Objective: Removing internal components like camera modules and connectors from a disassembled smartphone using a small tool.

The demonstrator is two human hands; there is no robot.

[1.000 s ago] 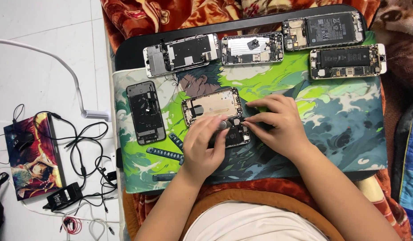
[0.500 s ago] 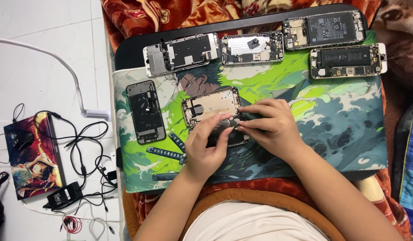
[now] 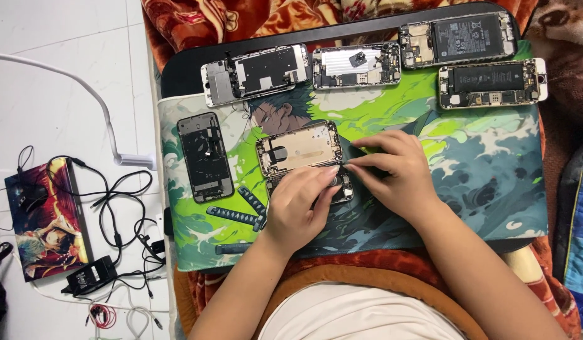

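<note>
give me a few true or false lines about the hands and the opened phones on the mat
1. Both hands, left hand and right hand, meet over the opened phone housing at the middle of the mat. True.
2. Four opened phones lie along the far edge. True.
3. The dark phone panel lies right of the hands. False: it lies to their left.
4. The right hand holds the black power adapter. False: the adapter lies on the floor.

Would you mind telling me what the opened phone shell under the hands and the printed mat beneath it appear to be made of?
The phone shell looks like matte metal with a pale gold tint: thin rigid walls and a dull sheen. The mat seems soft rubber or fabric-topped foam, matte, lying flat with a colourful printed picture; the exact material cannot be told.
</note>
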